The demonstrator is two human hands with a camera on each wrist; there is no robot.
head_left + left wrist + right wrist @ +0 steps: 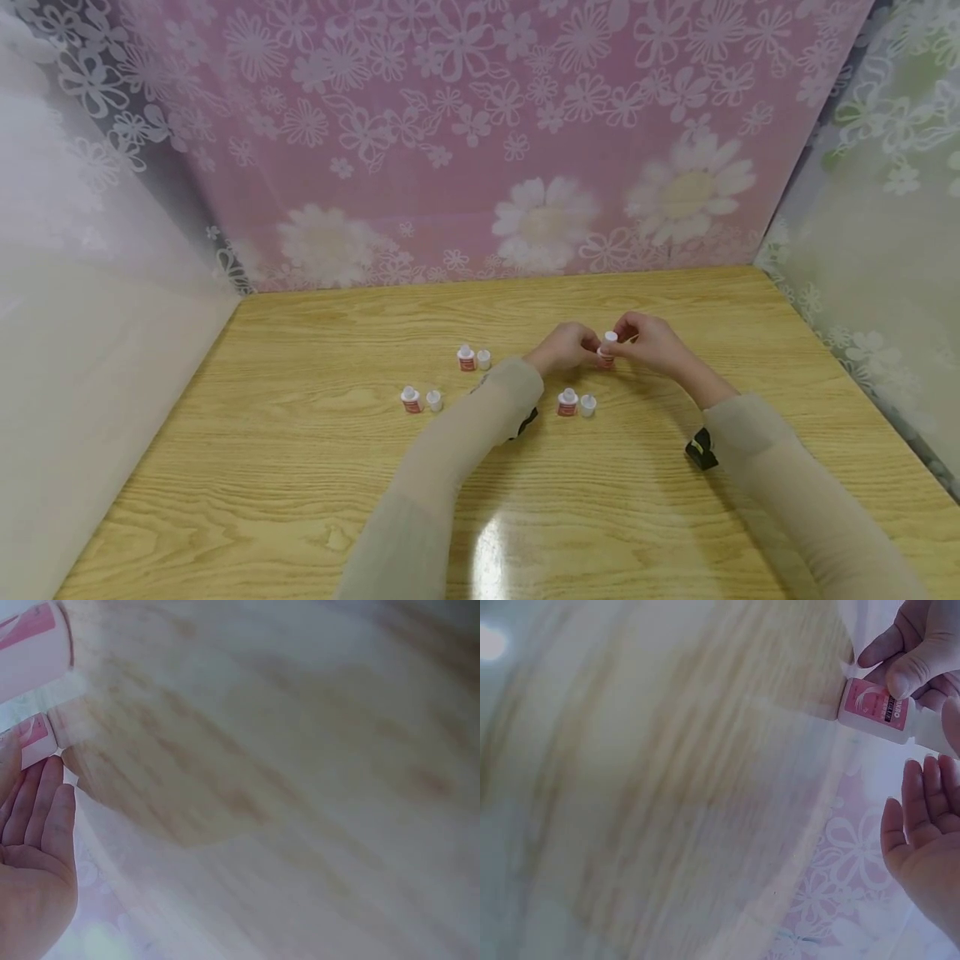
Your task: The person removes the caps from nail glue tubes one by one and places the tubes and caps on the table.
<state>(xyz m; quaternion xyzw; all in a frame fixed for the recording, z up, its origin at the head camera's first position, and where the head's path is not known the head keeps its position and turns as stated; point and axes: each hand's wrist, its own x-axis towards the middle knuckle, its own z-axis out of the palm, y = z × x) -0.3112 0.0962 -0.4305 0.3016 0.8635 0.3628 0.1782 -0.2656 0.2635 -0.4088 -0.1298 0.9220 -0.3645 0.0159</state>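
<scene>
The left hand (pixel 566 347) pinches a small bottle (pixel 606 358) above the table (pixel 300 467). The right hand (pixel 651 342) pinches its white cap (pixel 611 337). 3 more bottles (pixel 567 402) stand nearby.

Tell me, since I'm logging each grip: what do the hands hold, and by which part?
A small bottle: the left hand grips its labelled body, the right hand its white cap.

Both forearms, in beige sleeves, reach forward and converge at centre. The left hand (pixel 566 347) curls its fingers in a pinching grip. The right hand (pixel 651 342) meets it, thumb and fingertips (pixel 917 671) closed, remaining fingers extended.
</scene>
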